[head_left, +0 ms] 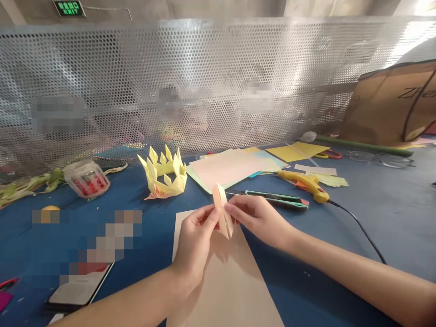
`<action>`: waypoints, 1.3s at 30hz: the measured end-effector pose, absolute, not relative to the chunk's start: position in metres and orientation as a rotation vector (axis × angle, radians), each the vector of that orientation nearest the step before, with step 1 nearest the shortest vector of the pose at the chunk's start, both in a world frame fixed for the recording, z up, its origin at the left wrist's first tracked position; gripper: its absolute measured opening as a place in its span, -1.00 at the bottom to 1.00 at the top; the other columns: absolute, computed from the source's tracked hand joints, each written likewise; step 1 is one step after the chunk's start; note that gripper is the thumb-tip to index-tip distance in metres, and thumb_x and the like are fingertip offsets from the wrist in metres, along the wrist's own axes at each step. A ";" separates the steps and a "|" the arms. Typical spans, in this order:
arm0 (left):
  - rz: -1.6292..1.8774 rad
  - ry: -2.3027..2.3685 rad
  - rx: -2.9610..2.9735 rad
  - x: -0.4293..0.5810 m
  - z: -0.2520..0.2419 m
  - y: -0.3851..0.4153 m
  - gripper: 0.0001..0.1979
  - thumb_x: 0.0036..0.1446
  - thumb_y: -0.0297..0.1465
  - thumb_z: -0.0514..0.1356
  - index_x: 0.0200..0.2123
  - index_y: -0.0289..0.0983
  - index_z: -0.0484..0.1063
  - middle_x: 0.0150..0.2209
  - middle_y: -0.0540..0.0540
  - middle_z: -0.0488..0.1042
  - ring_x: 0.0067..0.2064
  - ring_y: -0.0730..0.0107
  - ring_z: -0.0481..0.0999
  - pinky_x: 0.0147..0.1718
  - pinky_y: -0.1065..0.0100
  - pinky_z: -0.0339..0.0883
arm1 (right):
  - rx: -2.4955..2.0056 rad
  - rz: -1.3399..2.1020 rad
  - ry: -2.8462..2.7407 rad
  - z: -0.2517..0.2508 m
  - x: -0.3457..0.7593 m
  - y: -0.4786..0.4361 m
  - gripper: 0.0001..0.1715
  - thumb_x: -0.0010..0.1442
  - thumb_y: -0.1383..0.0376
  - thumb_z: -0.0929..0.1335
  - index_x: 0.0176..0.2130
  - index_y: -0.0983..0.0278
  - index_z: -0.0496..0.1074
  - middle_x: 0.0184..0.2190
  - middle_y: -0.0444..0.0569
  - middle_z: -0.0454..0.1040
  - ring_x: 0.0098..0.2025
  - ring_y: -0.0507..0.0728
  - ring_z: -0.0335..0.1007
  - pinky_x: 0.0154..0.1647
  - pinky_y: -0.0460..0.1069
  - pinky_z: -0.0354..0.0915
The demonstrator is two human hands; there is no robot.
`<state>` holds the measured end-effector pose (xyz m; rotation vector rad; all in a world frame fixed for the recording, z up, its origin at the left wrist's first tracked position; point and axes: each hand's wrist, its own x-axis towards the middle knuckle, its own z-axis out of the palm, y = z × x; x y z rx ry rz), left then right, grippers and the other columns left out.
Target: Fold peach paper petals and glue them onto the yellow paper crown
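My left hand (195,243) and my right hand (256,218) both pinch a small folded piece of pale pink paper (222,210), held upright just above a larger pale pink sheet (225,281) lying on the blue table. The fingers of both hands are closed on the folded piece, left from the left side, right from the right. Beyond it stands a yellow folded paper crown (164,176).
A stack of coloured sheets (235,167), a green utility knife (275,199), a yellow glue gun (304,184) with its black cord, and a small jar of red bits (86,178) lie behind. A phone (78,290) sits left. A perforated metal screen (204,81) bounds the table's back.
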<state>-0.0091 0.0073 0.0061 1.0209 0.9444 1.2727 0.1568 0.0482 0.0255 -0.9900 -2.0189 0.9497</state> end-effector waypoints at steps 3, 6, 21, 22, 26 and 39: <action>1.291 0.946 0.983 -0.009 0.005 0.009 -0.74 0.18 -0.20 0.34 -0.23 -0.29 0.64 -0.32 -0.11 0.59 -0.25 0.32 0.49 -0.16 0.35 0.32 | -0.990 0.930 -1.995 0.023 0.157 0.048 -0.64 0.34 0.10 0.32 -0.39 0.27 0.44 -0.45 -0.11 0.44 -0.38 0.05 0.29 -0.32 -0.03 0.23; 1.301 0.935 1.009 -0.008 0.003 0.011 -0.72 0.18 -0.18 0.33 -0.27 -0.30 0.64 -0.35 -0.10 0.57 -0.25 0.33 0.45 -0.19 0.38 0.29 | -0.955 0.945 -1.974 0.020 0.158 0.047 -0.64 0.32 0.08 0.34 -0.40 0.25 0.44 -0.46 -0.12 0.42 -0.38 0.05 0.27 -0.33 -0.03 0.22; 1.242 0.939 1.090 -0.009 0.002 0.009 -0.66 0.23 -0.13 0.28 -0.25 -0.30 0.66 -0.38 -0.08 0.53 -0.24 0.34 0.36 -0.21 0.38 0.22 | -0.719 1.132 -1.734 0.013 0.155 0.043 -0.70 0.35 0.28 0.33 0.07 0.09 0.28 -0.23 -0.16 0.24 -0.34 -0.02 0.27 -0.28 -0.05 0.34; 1.245 0.924 1.088 -0.009 0.002 0.009 -0.67 0.23 -0.13 0.29 -0.25 -0.29 0.66 -0.39 -0.07 0.52 -0.25 0.36 0.36 -0.22 0.40 0.22 | -0.696 1.163 -1.728 0.013 0.155 0.043 -0.75 0.36 0.28 0.33 0.03 0.09 0.27 -0.24 -0.16 0.26 -0.33 -0.02 0.29 -0.29 -0.05 0.33; 1.261 0.906 1.091 -0.008 0.002 0.010 -0.68 0.22 -0.13 0.30 -0.32 -0.28 0.66 -0.47 -0.01 0.43 -0.33 0.43 0.33 -0.29 0.45 0.21 | -0.618 1.276 -1.717 0.012 0.157 0.042 -0.84 0.39 0.26 0.32 -0.09 0.13 0.20 -0.33 -0.18 0.34 -0.32 0.02 0.35 -0.29 -0.03 0.32; 1.271 1.051 1.177 -0.008 0.007 0.000 -0.71 0.27 -0.15 0.24 -0.23 -0.23 0.64 -0.37 -0.03 0.52 -0.25 0.37 0.42 -0.28 0.46 0.26 | -0.636 1.030 -1.866 0.017 0.154 0.037 -0.86 0.38 0.21 0.32 -0.24 0.20 0.33 -0.27 -0.09 0.37 -0.32 0.04 0.36 -0.29 0.01 0.32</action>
